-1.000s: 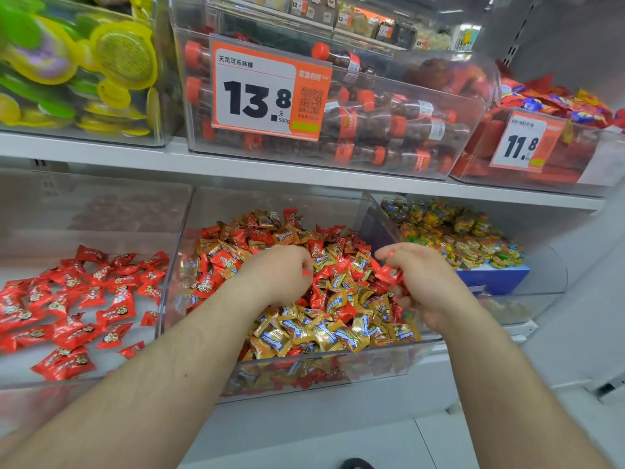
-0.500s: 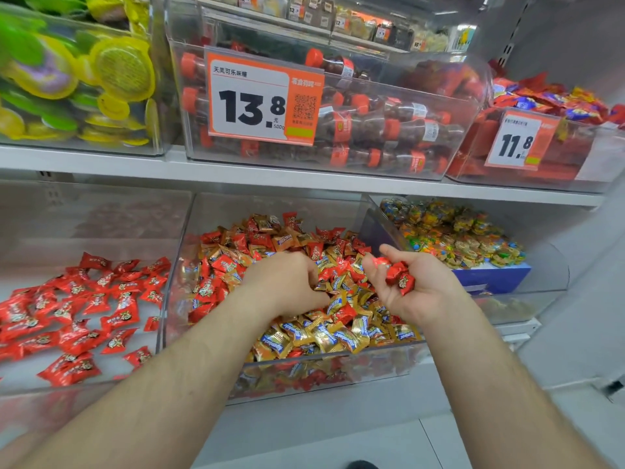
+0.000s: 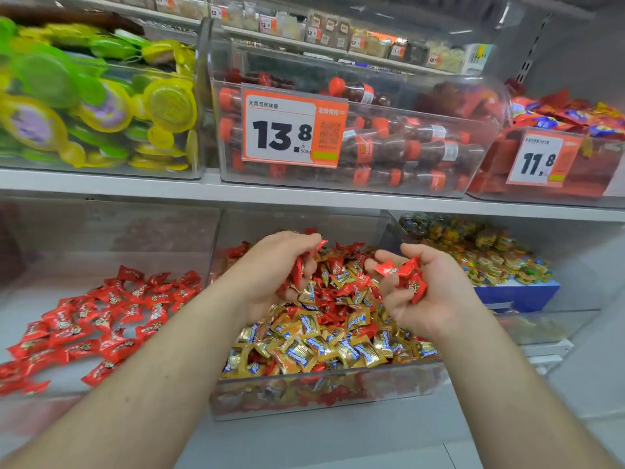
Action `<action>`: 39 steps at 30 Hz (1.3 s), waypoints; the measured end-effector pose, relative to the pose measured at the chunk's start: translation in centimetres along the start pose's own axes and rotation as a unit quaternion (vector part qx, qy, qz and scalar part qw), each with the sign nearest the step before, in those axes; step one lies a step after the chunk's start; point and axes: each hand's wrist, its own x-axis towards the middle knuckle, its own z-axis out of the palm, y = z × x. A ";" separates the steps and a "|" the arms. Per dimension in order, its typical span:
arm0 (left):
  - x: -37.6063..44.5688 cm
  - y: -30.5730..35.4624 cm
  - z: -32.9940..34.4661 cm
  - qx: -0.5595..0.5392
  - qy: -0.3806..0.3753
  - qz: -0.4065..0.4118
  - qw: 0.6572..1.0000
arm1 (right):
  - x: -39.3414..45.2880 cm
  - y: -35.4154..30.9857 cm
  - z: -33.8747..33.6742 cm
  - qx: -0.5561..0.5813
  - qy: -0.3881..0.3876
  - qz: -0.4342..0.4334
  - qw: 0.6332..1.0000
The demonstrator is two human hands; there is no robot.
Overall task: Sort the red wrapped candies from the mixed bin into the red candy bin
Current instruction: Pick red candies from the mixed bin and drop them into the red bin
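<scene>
Both hands raised over the mixed bin (image 3: 324,394), apart from each other. Left hand (image 3: 270,269) curled round a few red wrapped candies (image 3: 299,272), one poking out past the fingertips. Right hand (image 3: 422,289) palm up, fingers loosely bent round a small cluster of red candies (image 3: 411,277) lying in the palm.

Mixed bin: clear plastic, on the lower shelf (image 3: 338,434), heaped with red wrappers and gold wrappers with blue labels (image 3: 304,350); print on them too small to read. Just left of it, the red candy bin (image 3: 101,231), also clear, with red candies (image 3: 101,319) spread flat across its floor. To the right, a third bin of multicoloured sweets (image 3: 480,252) above a blue box (image 3: 517,294).

On the upper shelf (image 3: 304,192): a bin of green and yellow round packs (image 3: 101,106); a bin of cola-bottle-shaped packs (image 3: 406,154) with an orange-and-white price tag (image 3: 292,130) reading "13.8", Chinese characters above, "500g" beside, and a blurred QR code; a bin of red and blue packets (image 3: 575,116) with a tag (image 3: 541,159) reading "11.8". Small tags further back, unreadable.
</scene>
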 end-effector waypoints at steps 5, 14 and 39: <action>-3.7 1.4 -4.4 -0.225 -0.047 -0.071 0.971 | -1.0 2.1 3.4 -0.101 -0.082 0.038 0.991; -7.0 -0.4 -13.3 -0.389 0.043 -0.090 0.916 | -2.3 8.7 10.5 -0.143 -0.109 0.078 0.981; -8.4 -5.3 -20.8 -0.078 0.275 -0.105 0.952 | 0.3 17.1 19.7 -0.255 -0.113 0.099 0.955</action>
